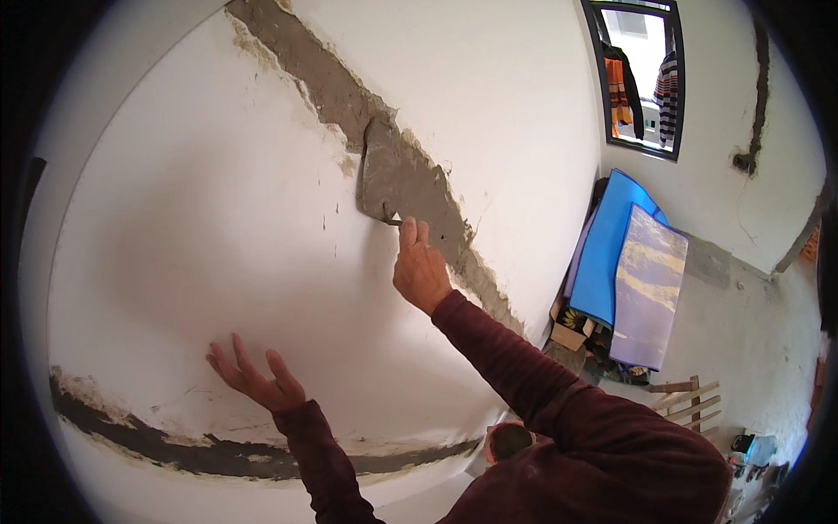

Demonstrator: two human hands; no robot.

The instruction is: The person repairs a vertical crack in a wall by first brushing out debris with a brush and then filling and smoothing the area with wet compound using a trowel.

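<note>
My right hand (422,269) is closed around the handle of a trowel (378,175). Its grey, mortar-smeared blade lies against a diagonal band of grey mortar (319,79) that crosses the white wall (201,210). The band has ragged edges and looks smoothed in parts. Most of the handle is hidden by my fingers. Lower and to the left, my left hand (262,380) holds nothing, its fingers spread in front of the wall. Whether it touches the wall I cannot tell.
A second dark strip (175,445) runs low along the wall. Below my right arm stands a bucket (508,441). To the right are blue and purple mats (650,288), a cardboard box (567,336), a wooden rack (694,406) and a dark-framed window (642,79) with hanging clothes.
</note>
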